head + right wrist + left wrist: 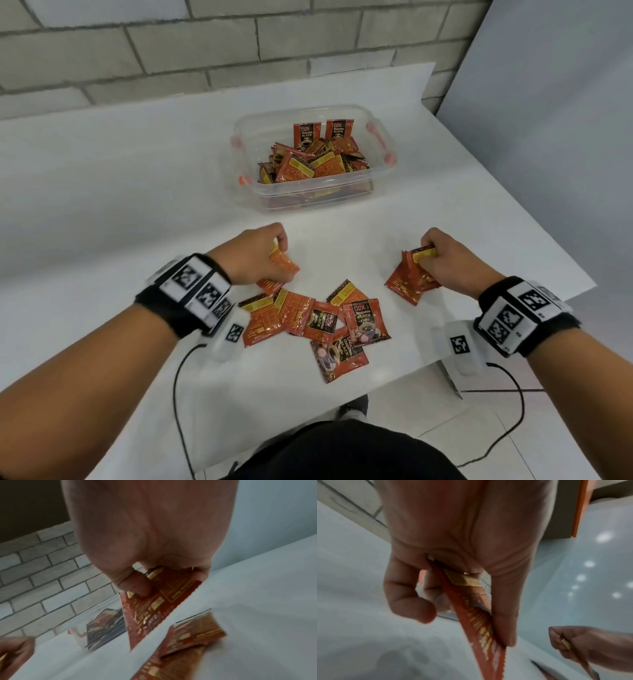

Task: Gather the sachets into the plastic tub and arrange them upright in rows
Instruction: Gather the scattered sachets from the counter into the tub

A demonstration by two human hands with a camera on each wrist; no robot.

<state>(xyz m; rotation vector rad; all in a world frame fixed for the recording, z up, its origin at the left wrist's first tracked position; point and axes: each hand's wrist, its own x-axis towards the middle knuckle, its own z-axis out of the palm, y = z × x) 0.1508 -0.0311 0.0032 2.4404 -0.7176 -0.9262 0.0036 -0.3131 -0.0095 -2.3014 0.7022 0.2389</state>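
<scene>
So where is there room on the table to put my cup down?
Bare table lies left of the plastic tub, and between the tub and both hands. It is crowded near you, where loose sachets lie between the left hand and right hand.

Black wristbands [164, 308] bearing white marker tiles, white camera pods [224, 337], black cables [178, 394]; dark trousers [342, 452].

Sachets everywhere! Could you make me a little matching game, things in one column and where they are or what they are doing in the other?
Things:
1. left hand
2. right hand
3. plastic tub
4. loose sachets

States:
A. lying scattered on the table between the wrists
B. far side of the table, holding a jumbled heap with two sachets upright at the back
C. grips a bunch of sachets on the right
D. grips sachets just above the loose pile

Pairs: 1-D, 2-C, 3-B, 4-A
</scene>
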